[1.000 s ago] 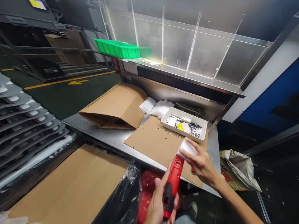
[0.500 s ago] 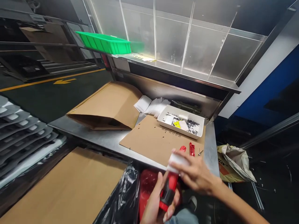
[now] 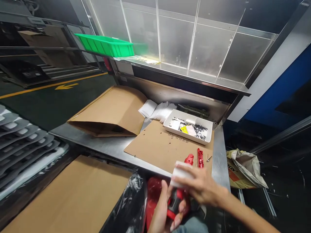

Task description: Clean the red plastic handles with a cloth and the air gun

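My left hand (image 3: 162, 213) grips the lower end of a red tool (image 3: 178, 195) at the bottom of the view, below the table edge. My right hand (image 3: 200, 186) presses a white folded cloth (image 3: 179, 171) onto the tool's upper body, hiding its middle; the red tip (image 3: 189, 159) sticks out beyond the cloth. A small red part (image 3: 200, 157) and a screw (image 3: 208, 158) lie on the flat cardboard sheet (image 3: 160, 147) just beyond my hands.
A white tray (image 3: 189, 129) with small dark screws stands at the back of the steel table (image 3: 107, 144). A bent cardboard piece (image 3: 114, 111) lies left. White papers (image 3: 157, 110), a green bin (image 3: 105, 45) on the shelf, a black bag (image 3: 128, 207) and a crumpled bag (image 3: 245, 168) are around.
My right hand slid the white cloth down the red tool toward me, uncovering its tip. The small red part and screw on the cardboard came into sight. The view shifted slightly right.
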`<move>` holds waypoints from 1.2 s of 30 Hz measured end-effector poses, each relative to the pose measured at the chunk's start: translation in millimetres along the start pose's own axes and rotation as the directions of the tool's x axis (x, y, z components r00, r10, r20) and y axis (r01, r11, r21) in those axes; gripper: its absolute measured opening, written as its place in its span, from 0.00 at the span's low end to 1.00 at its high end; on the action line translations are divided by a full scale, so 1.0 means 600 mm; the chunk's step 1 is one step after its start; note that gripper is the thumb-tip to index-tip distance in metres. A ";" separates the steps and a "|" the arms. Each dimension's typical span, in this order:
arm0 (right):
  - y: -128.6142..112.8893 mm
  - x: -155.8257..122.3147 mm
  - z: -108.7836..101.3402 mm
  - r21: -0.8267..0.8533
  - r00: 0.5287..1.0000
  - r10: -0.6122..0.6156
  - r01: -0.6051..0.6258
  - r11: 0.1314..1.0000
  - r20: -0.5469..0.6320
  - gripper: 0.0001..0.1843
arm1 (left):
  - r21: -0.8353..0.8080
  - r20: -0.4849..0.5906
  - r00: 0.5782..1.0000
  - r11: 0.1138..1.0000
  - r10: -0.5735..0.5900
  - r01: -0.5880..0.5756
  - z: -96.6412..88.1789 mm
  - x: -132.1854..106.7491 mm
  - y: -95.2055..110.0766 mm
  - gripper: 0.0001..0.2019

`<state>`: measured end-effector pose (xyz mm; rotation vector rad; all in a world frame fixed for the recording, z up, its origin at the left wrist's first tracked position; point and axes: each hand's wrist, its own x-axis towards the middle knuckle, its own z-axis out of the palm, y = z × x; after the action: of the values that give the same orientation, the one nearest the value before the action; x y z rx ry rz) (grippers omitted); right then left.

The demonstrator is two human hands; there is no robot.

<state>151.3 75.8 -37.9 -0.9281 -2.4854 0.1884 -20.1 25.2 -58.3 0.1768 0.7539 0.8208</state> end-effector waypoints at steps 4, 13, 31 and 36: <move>0.012 -0.001 0.001 -0.014 0.992 0.076 -0.078 0.997 -0.096 0.24 | -0.207 0.177 0.980 0.970 -0.089 0.126 -0.012 0.009 0.005 0.23; 0.012 -0.014 -0.004 -0.023 0.992 0.067 -0.070 0.997 -0.104 0.23 | -0.184 0.350 0.914 0.942 -0.203 0.280 -0.022 0.013 0.005 0.23; 0.009 -0.027 -0.017 0.058 0.972 -0.102 0.117 0.991 -0.214 0.16 | -0.428 0.377 0.874 0.780 -0.305 0.457 -0.024 0.018 0.002 0.18; 0.002 -0.023 -0.021 0.021 0.964 -0.080 0.088 0.996 -0.255 0.16 | -0.308 0.466 0.834 0.830 -0.295 0.466 -0.025 0.026 0.006 0.16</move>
<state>167.3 67.4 -32.4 -0.7793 -2.2723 0.0750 -25.6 36.7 -76.0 -0.1862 0.1978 0.5051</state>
